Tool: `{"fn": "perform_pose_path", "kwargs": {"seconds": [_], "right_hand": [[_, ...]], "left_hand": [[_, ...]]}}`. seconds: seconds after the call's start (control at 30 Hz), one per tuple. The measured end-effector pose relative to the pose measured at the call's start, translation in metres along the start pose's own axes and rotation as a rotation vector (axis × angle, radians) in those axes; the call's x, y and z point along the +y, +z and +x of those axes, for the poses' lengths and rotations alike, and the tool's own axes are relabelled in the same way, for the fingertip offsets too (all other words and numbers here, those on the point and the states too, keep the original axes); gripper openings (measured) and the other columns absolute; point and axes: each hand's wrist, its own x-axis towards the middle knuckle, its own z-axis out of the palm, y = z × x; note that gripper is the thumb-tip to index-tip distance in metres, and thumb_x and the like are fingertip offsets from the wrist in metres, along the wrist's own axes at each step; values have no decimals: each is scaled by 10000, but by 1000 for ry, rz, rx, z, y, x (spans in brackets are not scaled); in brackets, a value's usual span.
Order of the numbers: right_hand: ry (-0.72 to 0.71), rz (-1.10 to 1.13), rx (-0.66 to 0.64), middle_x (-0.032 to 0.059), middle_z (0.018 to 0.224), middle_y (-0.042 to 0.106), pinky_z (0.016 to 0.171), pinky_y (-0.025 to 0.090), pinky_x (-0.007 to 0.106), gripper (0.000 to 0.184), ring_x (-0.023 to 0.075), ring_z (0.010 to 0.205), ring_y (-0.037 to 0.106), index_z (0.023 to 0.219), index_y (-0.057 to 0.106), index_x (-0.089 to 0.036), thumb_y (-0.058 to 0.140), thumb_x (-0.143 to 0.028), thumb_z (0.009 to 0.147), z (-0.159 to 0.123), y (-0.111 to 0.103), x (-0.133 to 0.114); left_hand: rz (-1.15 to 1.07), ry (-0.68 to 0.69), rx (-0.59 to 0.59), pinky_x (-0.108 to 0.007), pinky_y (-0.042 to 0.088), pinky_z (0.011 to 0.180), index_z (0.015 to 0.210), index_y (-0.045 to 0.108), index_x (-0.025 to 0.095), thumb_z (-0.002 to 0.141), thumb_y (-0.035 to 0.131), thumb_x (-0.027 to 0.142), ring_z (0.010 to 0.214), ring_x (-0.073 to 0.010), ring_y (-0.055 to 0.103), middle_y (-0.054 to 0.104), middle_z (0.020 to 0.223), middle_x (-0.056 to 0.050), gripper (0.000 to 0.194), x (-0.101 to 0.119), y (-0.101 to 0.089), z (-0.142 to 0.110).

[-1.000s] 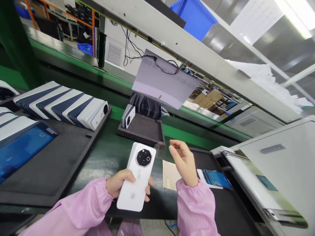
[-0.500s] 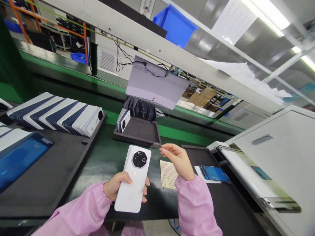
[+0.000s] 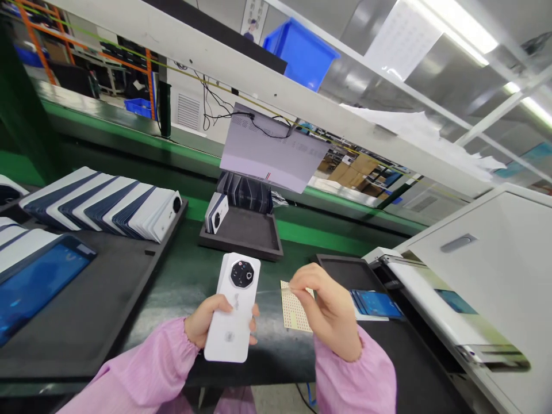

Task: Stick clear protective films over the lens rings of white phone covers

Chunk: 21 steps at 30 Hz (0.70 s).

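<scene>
White and flat, a phone-shaped piece [image 3: 235, 325] rests in the left hand [image 3: 202, 317], whose grip is closed around it, thumb on the face and fingertips curled past the far edge; a second white edge shows behind it. The right hand [image 3: 330, 310] pinches thumb against fingers, apparently on a thin clear film [image 3: 291, 289], very faint here. That hand is over the yellow dotted sheet [image 3: 296, 316] and apart from the white piece, which is above the dark table [image 3: 172, 287].

Farther out, a small tray [image 3: 252, 230] holds a few white pieces standing on edge. At the left, a large tray [image 3: 125, 276] carries rows of white and dark-blue pieces; a blue-faced piece [image 3: 43, 287] lies tilted there. At the right, more blue-faced pieces [image 3: 379, 303] lie in another tray [image 3: 401, 351].

The work looks midway through one piece: the film seems off any surface, and the piece is not yet put down. Which trays hold finished pieces cannot be told.

Compared with half a second ago, the right hand is lower and nearer the person, no longer beside the piece's camera end; the left hand's hold is unchanged, and the trays look the same.
</scene>
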Motion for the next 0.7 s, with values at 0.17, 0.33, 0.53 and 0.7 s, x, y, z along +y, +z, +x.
{"fn": "perform_pose_path", "kwargs": {"seconds": [0.17, 0.33, 0.53, 0.7], "right_hand": [[224, 191, -143, 16, 736, 575, 591, 432, 267, 47, 127, 657, 532, 792, 575, -185, 544, -178, 827, 21, -3, 8], [350, 261, -423, -14, 671, 553, 561, 404, 233, 86, 100, 598, 484, 765, 582, -171, 558, -244, 803, 47, 16, 37], [319, 116, -530, -17, 664, 581, 552, 398, 234, 85, 100, 565, 473, 742, 606, -183, 531, -188, 781, 52, 31, 40], [299, 82, -543, -14, 669, 598, 578, 423, 243, 103, 106, 577, 499, 748, 611, -185, 516, -164, 781, 52, 34, 41]], "left_hand": [[-18, -23, -56, -467, 460, 784, 1098, 564, 65, 629, 439, 184, 800, -228, 596, 633, 953, -121, 500, 1, 2, -1], [-5, -57, -94, -461, 459, 797, 1095, 565, 57, 652, 419, 190, 821, -237, 611, 637, 962, -136, 485, 0, 1, -2], [7, -54, -90, -460, 459, 797, 1096, 571, 44, 638, 425, 197, 831, -246, 614, 642, 957, -137, 505, -1, -2, -2], [20, -64, -93, -461, 452, 803, 1066, 589, 41, 632, 430, 200, 829, -245, 610, 646, 943, -132, 489, -1, -3, -1]]}}
